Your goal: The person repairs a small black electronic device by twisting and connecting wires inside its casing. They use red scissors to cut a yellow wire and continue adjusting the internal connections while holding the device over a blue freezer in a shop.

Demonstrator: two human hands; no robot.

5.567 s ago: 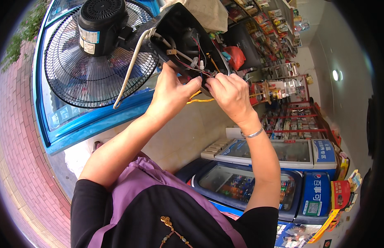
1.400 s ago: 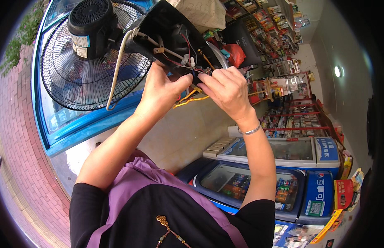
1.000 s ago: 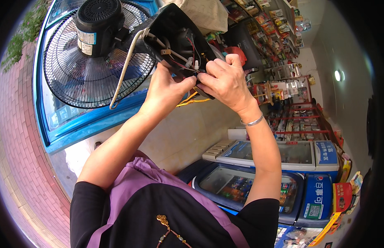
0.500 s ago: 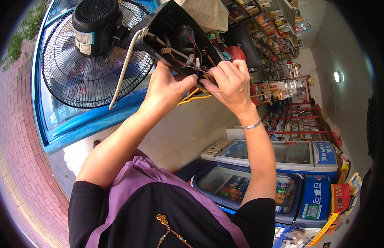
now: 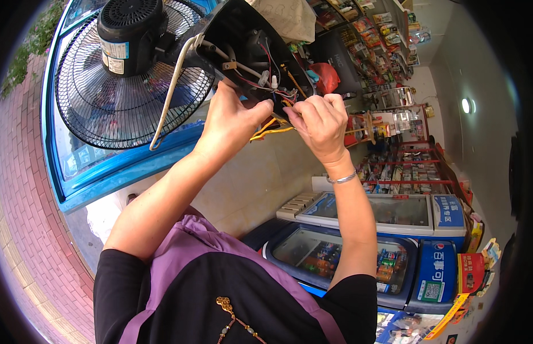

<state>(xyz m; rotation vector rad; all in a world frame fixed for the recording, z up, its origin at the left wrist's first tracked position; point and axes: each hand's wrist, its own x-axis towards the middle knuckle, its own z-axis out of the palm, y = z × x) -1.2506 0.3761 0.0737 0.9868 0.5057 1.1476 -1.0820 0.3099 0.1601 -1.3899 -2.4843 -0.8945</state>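
An electric fan lies on its side, its black wire cage (image 5: 86, 103) and motor (image 5: 130, 37) at the upper left. Its black housing (image 5: 235, 34) is opened up, baring red, black and white wires (image 5: 270, 54) inside. My left hand (image 5: 229, 121) grips the near edge of the housing, thumb toward the wires. At the housing's near right corner, my right hand (image 5: 319, 121) pinches by the wire ends; its fingers hide what they hold. A yellow wire (image 5: 273, 134) hangs below the housing between my hands. A whitish cord (image 5: 177, 86) crosses in front of the cage.
Beneath the fan is a blue-framed glass-topped case (image 5: 68, 186). A red plastic bag (image 5: 325, 77) sits beyond my right hand. Drink coolers (image 5: 309, 252) stand at the lower right, stocked shelves (image 5: 387, 46) farther back. Brick paving (image 5: 31, 189) runs along the left.
My right hand has drawn slightly to the right and down from the housing, showing more of the wires there. My left hand keeps its grip almost unmoved.
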